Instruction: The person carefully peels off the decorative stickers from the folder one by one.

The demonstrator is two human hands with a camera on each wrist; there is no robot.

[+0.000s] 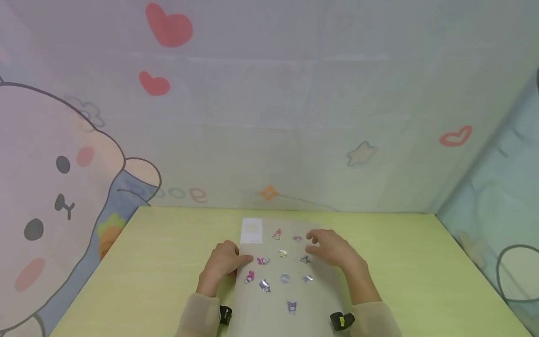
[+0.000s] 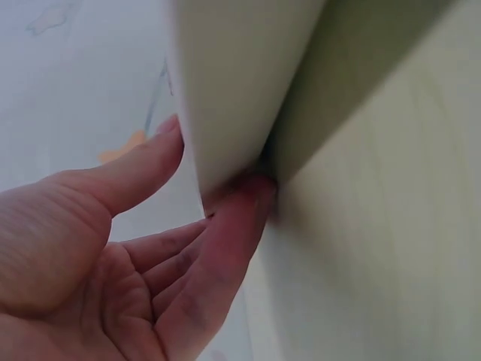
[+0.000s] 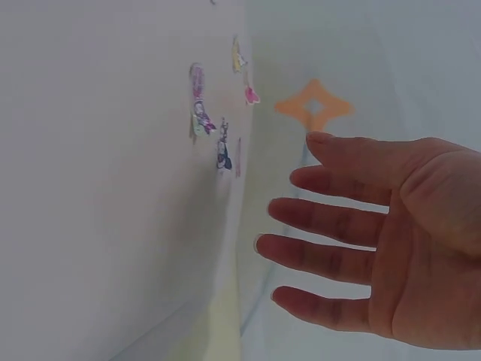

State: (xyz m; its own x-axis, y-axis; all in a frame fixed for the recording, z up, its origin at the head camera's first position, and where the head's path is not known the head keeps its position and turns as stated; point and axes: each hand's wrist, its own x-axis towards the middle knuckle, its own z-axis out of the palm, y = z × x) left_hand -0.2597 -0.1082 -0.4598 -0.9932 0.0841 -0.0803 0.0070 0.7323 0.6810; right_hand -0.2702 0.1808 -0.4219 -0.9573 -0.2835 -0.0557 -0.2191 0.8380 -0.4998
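A pale, thick-sided box (image 1: pixel 273 299) with several small cartoon-character stickers (image 1: pixel 265 285) on its top face lies in front of me. At its left edge my left hand (image 1: pixel 225 259) grips it, the thumb on the upper face. The left wrist view shows fingers (image 2: pixel 233 248) of that hand tucked under the box's lower edge (image 2: pixel 233 98), near the tabletop. My right hand (image 1: pixel 332 247) hovers at the upper right of the box, close by a sticker (image 1: pixel 297 238). In the right wrist view its fingers (image 3: pixel 323 218) are spread and loosely bent, with nothing between them.
A white rectangular label (image 1: pixel 251 230) sits at the box's far left corner. The yellow-green table (image 1: pixel 404 262) runs back to a cloth backdrop (image 1: pixel 273 93) printed with hearts and a large bear (image 1: pixel 46 178). Black wrist straps (image 1: pixel 342 321) are on both arms.
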